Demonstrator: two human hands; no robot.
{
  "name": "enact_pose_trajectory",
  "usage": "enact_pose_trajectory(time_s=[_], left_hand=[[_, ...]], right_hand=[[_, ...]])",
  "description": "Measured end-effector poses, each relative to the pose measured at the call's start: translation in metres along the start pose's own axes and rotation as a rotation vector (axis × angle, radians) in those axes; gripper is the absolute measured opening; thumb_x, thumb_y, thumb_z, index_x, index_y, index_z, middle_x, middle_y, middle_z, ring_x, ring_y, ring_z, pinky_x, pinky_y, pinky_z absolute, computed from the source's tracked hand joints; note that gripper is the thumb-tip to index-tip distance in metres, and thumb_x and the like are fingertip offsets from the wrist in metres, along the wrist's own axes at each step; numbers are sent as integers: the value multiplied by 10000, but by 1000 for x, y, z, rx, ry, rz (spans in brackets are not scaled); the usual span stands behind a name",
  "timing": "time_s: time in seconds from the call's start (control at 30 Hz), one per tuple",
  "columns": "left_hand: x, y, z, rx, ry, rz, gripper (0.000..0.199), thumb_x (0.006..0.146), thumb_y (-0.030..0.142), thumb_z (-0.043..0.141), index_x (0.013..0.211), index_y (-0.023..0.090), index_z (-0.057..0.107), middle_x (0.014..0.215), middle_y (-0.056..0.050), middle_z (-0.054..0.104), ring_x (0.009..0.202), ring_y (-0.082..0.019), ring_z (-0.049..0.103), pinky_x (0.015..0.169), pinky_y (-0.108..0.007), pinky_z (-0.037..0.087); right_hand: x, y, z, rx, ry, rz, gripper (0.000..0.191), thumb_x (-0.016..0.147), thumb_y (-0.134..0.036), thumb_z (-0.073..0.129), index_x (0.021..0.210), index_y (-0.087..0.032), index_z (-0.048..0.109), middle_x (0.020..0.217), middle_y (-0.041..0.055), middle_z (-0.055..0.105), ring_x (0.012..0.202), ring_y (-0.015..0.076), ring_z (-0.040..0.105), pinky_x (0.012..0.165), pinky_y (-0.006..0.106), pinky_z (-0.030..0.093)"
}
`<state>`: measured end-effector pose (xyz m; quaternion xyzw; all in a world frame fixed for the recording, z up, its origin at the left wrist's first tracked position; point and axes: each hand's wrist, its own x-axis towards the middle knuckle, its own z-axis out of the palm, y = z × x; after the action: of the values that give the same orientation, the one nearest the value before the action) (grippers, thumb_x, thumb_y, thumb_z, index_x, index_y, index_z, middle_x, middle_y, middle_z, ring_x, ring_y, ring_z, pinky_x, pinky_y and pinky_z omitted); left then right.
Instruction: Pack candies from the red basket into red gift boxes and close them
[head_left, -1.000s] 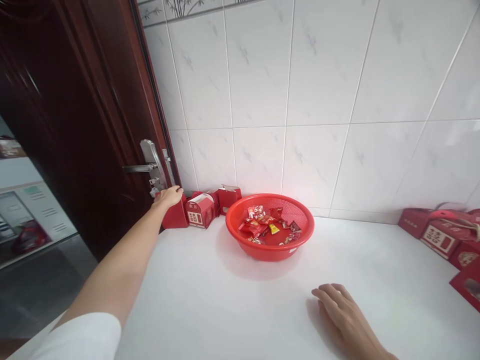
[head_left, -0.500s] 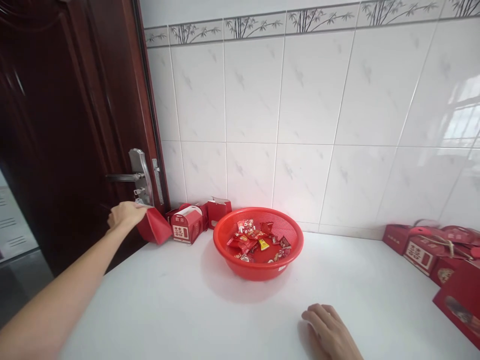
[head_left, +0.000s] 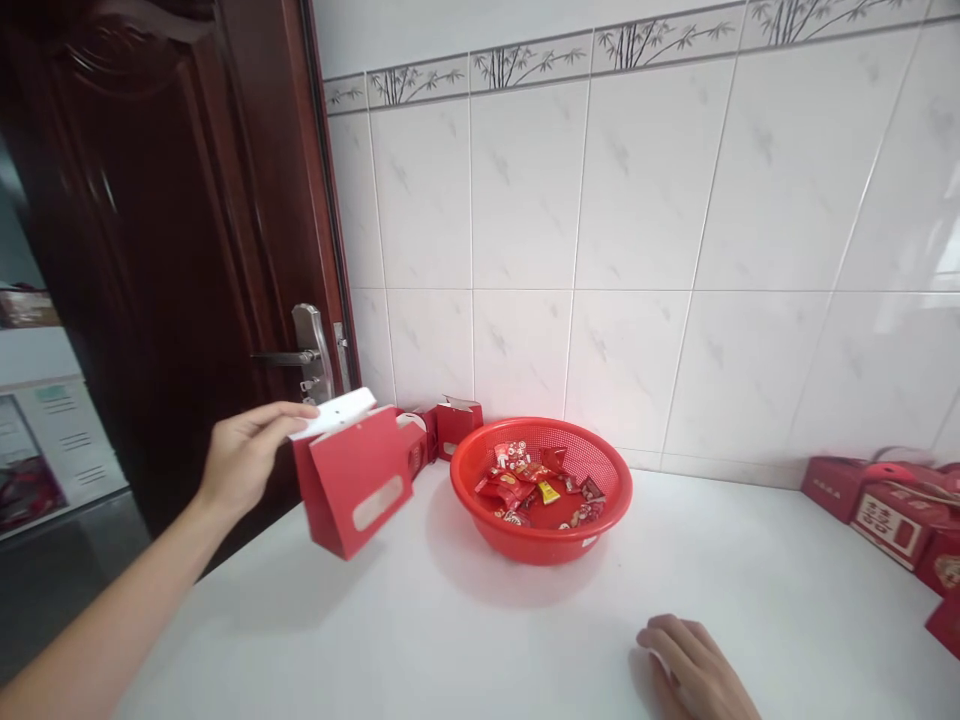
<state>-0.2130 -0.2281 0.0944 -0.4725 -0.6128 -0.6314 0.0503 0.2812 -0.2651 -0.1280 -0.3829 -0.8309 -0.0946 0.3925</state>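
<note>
Between its thumb and fingers, my left hand pinches the white top flap of a red paper box, which has an oval window in its side. The box hangs tilted above the left part of the white table. To its right stands a red plastic basket with wrapped candies inside, one of them yellow. My right hand rests on the table near the front, fingers loosely curled and a little apart, holding nothing.
More red boxes stand against the tiled wall, behind the held box. Another group of red boxes lies at the right edge. A dark wooden door with a metal handle is at the left.
My left hand has brought the red box toward me and rightward, away from the others by the wall, and its window now shows. The view has turned slightly left.
</note>
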Motion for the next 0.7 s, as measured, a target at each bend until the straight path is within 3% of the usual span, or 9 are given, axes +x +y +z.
enact_pose_trajectory(time_s=[0.07,0.13,0.27,0.33,0.43,0.7], left_hand=[[-24,12,11,-81,-150,17,168,620,328,613,631,215,737,753,2,780,744,-225,686,670,-293,549],[-50,26,23,-236,-387,47,130,633,310,671,648,207,749,745,-17,766,761,-240,679,713,-317,534],[-98,43,51,-353,-659,181,164,727,316,640,636,205,719,685,-31,704,649,-191,630,603,-287,494],[-114,44,63,-409,-773,234,159,789,286,638,682,208,726,705,-28,697,643,-173,617,618,-286,497],[-131,45,78,-468,-858,296,155,851,261,639,740,213,736,743,-30,703,680,-173,627,670,-298,513],[-151,45,103,-564,-925,407,152,946,197,612,882,218,748,861,-32,720,802,-170,660,770,-296,533]], right_hand=[[2,-4,-4,5,13,8,201,1005,-164,444,1027,-242,628,937,63,728,784,194,709,648,290,601],[4,-6,-7,-8,42,-6,194,1011,-193,459,1039,-239,646,948,68,742,827,201,725,684,294,604],[1,-3,-5,-44,51,0,166,1003,-229,511,1036,-248,672,962,58,759,837,203,728,690,295,594],[0,-2,-3,-32,27,34,157,1004,-234,518,1014,-251,673,944,46,753,801,186,715,666,280,586],[1,-6,-4,-26,28,52,178,1019,-247,493,978,-242,667,913,48,744,763,176,696,632,278,569],[6,-17,-10,-39,-26,149,207,1037,-247,437,1039,-211,641,948,82,741,775,194,692,651,315,554]])
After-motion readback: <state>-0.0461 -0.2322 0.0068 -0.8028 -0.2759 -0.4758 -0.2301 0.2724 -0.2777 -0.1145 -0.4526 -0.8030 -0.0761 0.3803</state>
